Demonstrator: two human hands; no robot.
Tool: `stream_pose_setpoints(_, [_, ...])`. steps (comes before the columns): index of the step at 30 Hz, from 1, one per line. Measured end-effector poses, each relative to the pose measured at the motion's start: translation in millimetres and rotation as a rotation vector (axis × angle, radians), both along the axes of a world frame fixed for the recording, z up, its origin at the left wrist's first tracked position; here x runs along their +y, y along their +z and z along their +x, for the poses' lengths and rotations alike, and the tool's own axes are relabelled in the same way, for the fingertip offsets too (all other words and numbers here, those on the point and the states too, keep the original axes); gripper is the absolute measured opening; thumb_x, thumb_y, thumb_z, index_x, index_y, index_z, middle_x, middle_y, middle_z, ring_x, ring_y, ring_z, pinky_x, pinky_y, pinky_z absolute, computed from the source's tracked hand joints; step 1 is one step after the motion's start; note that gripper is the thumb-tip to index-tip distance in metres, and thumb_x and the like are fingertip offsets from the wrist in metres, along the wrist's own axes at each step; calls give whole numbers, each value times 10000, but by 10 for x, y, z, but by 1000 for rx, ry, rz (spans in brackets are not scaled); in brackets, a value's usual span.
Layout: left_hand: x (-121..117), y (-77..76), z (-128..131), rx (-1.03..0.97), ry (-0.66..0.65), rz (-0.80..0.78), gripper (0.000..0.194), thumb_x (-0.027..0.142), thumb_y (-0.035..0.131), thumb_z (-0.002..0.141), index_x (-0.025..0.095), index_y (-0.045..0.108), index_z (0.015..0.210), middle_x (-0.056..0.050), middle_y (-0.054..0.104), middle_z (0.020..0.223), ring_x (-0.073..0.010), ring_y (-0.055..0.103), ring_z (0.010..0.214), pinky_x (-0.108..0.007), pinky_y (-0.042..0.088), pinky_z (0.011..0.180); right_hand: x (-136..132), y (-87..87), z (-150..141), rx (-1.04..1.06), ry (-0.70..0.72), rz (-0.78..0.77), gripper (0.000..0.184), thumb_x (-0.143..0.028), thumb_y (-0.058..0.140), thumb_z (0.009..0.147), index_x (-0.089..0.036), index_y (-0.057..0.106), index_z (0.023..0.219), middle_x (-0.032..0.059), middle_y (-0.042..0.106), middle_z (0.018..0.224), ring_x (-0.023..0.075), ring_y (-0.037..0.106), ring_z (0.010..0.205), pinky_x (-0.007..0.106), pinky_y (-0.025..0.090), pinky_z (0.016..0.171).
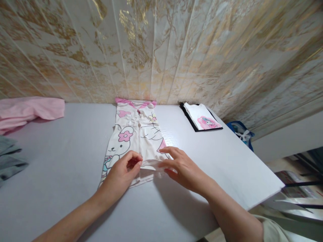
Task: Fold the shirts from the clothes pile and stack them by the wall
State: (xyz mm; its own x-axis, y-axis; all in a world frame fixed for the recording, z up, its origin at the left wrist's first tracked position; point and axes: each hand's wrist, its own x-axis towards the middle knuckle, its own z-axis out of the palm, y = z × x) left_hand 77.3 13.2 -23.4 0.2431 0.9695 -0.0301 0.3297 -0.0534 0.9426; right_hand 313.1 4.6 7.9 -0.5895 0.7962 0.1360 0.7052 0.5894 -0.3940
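Pink cloth (32, 109) lies at ten o'clock from the shirt (131, 144), mid-desk (68, 151). At seven, the left hand (126, 168) pinches the shirt; at four, the right hand (178, 164) has fingers apart, so slack fabric could slip and crease. Folded clothes (202, 116) sit at two.

On the desk (219, 158) lies a shirt (132, 134), between the clothes (32, 109) at the left and a pile (199, 114) at the right; behind is the wall (151, 50).
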Motion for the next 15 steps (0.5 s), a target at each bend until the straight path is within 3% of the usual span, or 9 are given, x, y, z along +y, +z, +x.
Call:
stream_pose_setpoints(3, [-29, -23, -2, -1, -29, 2, 123, 342, 524, 870, 221, 541, 851, 30, 584, 767, -134, 572, 698, -231, 455, 619, -5, -153, 7, -130, -80, 90, 255, -70, 640, 799, -233, 666, 994, 89, 535, 1358, 301, 473, 1262, 492, 414, 1001])
stream_pose_setpoints(7, [-61, -50, 2, 58, -62, 21, 111, 328, 507, 880, 228, 535, 842, 32, 582, 775, -136, 573, 707, -240, 454, 637, -52, -305, 82, -171, -149, 163, 189, -63, 597, 822, -209, 616, 941, 103, 602, 1247, 282, 529, 1173, 446, 458, 913])
stream_pose_setpoints(11, [-62, -66, 25, 136, -103, 36, 109, 319, 492, 876, 228, 535, 835, 19, 602, 804, -152, 593, 741, -266, 471, 677, -112, -386, 97, -123, -215, 131, 180, -38, 562, 823, -208, 563, 881, 76, 642, 1044, 220, 585, 942, 354, 470, 770])
stream_pose_setpoints(15, [-69, -85, 30, 224, -151, 89, 90, 301, 501, 851, 228, 552, 861, 0, 614, 883, -167, 604, 790, -294, 489, 731, -129, -401, 80, 12, -259, 63, 183, -39, 507, 840, -220, 521, 869, 52, 616, 960, 185, 576, 853, 302, 457, 723])
